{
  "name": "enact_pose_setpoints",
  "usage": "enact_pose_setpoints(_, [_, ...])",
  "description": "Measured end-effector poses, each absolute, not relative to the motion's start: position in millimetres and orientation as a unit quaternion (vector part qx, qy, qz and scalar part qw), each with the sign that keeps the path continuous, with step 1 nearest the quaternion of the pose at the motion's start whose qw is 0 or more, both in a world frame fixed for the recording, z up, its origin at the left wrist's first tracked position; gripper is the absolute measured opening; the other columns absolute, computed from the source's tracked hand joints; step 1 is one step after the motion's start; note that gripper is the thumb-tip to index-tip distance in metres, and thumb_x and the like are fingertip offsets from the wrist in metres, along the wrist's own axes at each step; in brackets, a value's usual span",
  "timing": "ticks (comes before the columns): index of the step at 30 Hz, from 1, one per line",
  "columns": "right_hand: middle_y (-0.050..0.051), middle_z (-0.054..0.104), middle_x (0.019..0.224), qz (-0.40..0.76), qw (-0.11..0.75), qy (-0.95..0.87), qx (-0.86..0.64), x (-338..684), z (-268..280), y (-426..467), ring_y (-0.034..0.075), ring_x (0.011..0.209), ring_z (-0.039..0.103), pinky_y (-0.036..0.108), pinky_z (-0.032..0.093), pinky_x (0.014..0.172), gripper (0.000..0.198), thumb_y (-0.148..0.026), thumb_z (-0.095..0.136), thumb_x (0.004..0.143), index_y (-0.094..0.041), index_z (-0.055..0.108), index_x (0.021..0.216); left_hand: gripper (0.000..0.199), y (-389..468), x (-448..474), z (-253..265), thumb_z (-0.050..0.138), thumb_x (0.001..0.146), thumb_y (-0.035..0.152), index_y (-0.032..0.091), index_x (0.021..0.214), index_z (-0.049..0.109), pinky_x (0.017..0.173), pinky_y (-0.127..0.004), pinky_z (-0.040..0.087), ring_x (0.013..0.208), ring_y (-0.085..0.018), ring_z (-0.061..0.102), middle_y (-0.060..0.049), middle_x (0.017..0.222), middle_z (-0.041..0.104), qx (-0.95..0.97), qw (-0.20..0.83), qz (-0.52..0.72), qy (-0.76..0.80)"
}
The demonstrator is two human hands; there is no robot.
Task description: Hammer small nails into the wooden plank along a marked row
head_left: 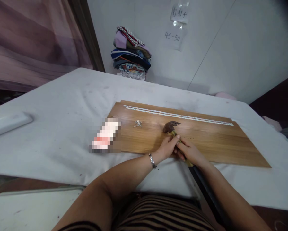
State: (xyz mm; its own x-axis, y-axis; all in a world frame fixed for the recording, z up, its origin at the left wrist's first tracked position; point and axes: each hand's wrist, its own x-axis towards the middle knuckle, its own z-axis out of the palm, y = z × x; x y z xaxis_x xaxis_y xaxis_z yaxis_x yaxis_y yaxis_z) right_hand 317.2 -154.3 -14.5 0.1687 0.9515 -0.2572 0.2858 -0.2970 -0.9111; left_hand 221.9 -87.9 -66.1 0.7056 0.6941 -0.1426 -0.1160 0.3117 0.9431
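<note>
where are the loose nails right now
In the head view, the nails lie in a small heap just left of centre, on the left part of the wooden board, left of the hammer head.

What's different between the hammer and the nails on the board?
The hammer is held in the left hand and right hand; the nails lie loose on the board, untouched. The hammer is far bigger than any nail. The hammer has a rusty-brown head and a mostly dark handle, while the nails look silvery. The hammer is a single tool; the nails form a small cluster. Both look to be at least partly metal.
</note>
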Motion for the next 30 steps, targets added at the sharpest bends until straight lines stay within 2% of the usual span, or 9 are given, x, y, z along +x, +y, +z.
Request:
enact_pose_setpoints(8, [-0.006,0.054,0.058,0.443,0.382,-0.464,-0.665,315.0,-14.8,-157.7,0.007,0.035,0.042,0.022,0.031,0.037,0.027,-0.049,0.050,0.085,-0.022,0.049,0.082,0.055,-89.7,219.7,-64.5,0.053,0.085,0.068,0.018,0.062,0.048,0.042,-0.021,0.031,0.040,-0.007,0.040,0.004,0.043,0.042,0.531,0.748,0.280,0.283])
enact_pose_setpoints(15, [-0.007,0.054,0.057,0.449,0.372,-0.461,-0.668,316.9,-13.8,-153.9,0.006,0.033,0.039,0.022,0.032,0.036,0.025,-0.047,0.050,0.083,-0.022,0.048,0.079,0.059,-88.3,223.2,-70.6,0.049,0.085,0.072,0.019,0.059,0.046,0.042,-0.021,0.035,0.040,-0.009,0.046,0.004,0.043,0.041,0.516,0.766,0.266,0.276])
enact_pose_setpoints(21, [-0.006,0.055,0.059,0.449,0.377,-0.463,-0.664,317.6,-19.0,-156.8,0.007,0.035,0.042,0.021,0.031,0.037,0.026,-0.048,0.050,0.085,-0.022,0.050,0.084,0.055,-90.1,222.4,-70.8,0.053,0.084,0.069,0.019,0.064,0.048,0.042,-0.021,0.034,0.040,-0.008,0.044,0.005,0.044,0.041,0.521,0.754,0.285,0.281])
enact_pose_setpoints(30, [-0.006,0.056,0.061,0.453,0.376,-0.461,-0.664,315.3,-13.0,-154.1,0.005,0.033,0.039,0.021,0.031,0.036,0.028,-0.050,0.050,0.084,-0.022,0.048,0.082,0.058,-88.9,223.0,-69.8,0.050,0.084,0.071,0.019,0.059,0.045,0.042,-0.021,0.034,0.040,-0.008,0.044,0.004,0.044,0.041,0.512,0.765,0.278,0.275])
